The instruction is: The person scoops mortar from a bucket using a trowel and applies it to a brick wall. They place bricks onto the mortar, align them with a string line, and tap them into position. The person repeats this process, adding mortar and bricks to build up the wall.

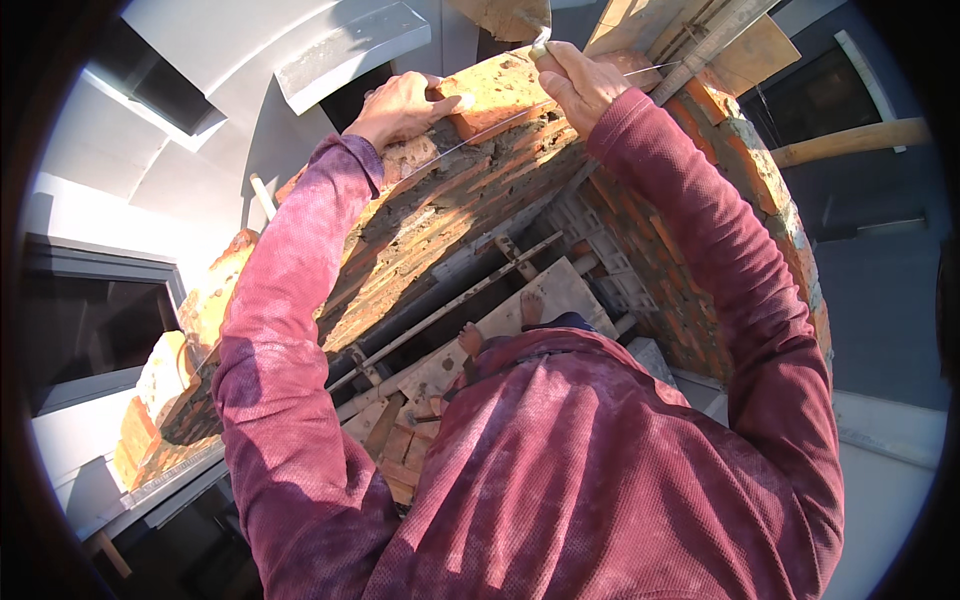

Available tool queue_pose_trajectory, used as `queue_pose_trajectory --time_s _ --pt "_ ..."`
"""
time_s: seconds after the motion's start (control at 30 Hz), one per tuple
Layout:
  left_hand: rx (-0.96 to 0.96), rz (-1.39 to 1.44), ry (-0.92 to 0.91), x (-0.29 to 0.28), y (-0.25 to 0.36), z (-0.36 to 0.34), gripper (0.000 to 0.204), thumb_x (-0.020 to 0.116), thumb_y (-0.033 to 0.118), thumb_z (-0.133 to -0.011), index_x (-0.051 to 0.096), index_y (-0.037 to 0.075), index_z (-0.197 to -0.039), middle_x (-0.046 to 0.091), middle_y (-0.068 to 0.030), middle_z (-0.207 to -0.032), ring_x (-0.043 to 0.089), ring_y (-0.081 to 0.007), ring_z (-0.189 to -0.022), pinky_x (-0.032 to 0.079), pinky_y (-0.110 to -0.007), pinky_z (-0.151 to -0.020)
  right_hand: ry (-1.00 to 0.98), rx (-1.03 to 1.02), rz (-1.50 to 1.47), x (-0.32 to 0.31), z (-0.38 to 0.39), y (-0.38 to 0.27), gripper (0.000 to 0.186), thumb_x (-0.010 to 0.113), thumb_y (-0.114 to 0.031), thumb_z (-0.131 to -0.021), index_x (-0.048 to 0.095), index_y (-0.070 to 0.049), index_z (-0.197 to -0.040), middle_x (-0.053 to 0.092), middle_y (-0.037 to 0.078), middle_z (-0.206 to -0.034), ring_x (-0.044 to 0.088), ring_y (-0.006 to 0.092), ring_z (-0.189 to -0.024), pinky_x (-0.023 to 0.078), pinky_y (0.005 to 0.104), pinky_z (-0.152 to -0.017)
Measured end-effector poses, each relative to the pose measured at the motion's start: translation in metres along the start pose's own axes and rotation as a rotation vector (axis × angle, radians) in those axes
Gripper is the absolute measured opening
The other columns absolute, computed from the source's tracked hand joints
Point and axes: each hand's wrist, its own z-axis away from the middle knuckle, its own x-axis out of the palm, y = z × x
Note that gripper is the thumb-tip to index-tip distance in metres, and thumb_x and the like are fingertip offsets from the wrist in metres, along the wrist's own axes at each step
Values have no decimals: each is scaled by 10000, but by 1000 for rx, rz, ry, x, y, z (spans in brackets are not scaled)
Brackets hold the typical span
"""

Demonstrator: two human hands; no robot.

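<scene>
My right hand [583, 88] is closed round the handle of a trowel [541, 42]. Its blade [505, 14] reaches up past the far side of the wall. At the top of the brick wall [450, 225], my left hand [402, 108] curls over the left end of an orange brick [500, 88], thumb on the near side and fingers toward the far side. Grey mortar shows beside that brick. A thin taut string [500, 126] runs along the top course, passing just in front of both hands.
Below me, planks [570, 300] on metal poles carry my bare feet [531, 308]. Loose bricks [405, 445] lie by the planks. Another brick wall [650, 260] joins at the right. A pole [715, 45] rises at the upper right, near a wooden beam [850, 143]. Pale building walls [100, 215] stand left.
</scene>
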Motion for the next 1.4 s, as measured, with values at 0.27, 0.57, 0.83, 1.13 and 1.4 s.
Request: queue_pose_trajectory --time_s 0.27,0.57,0.83,1.13,1.4 --pt "17 -68 1 -9 13 8 761 603 650 -795 606 36 -1244 634 -201 -1174 591 -315 -1124 443 -394 -946 147 49 -45 -31 2 26 418 475 -323 -974 517 -21 -1260 639 154 -938 628 297 -928 473 373 -807" --pt "-33 -13 -98 -12 17 4 884 593 737 -743 595 21 -1261 624 -201 -1210 592 -309 -1123 445 -402 -937 123 61 -19 -24 4 55 385 480 -361 -965 514 -59 -1201 647 211 -983 603 417 -967 468 459 -829" --pt "6 -1 -53 -9 18 4 775 624 659 -774 604 53 -1255 656 -152 -1161 617 -275 -1080 449 -381 -933 45 128 31 -20 12 50 418 492 -291 -970 476 -27 -1293 629 210 -1053 607 385 -984 465 419 -847" --pt "-22 11 7 0 10 -2 674 664 614 -775 647 82 -1187 680 -117 -1080 631 -228 -984 460 -350 -861 100 91 -62 -17 18 32 449 496 -329 -969 462 -37 -1308 622 224 -1099 590 383 -1058 455 414 -891" --pt "6 -2 4 1 5 -7 704 652 662 -754 670 90 -1164 687 -112 -1091 641 -247 -1029 476 -381 -891 121 92 -112 -10 26 33 407 463 -329 -989 483 -58 -1292 624 194 -1047 617 342 -986 483 382 -833"
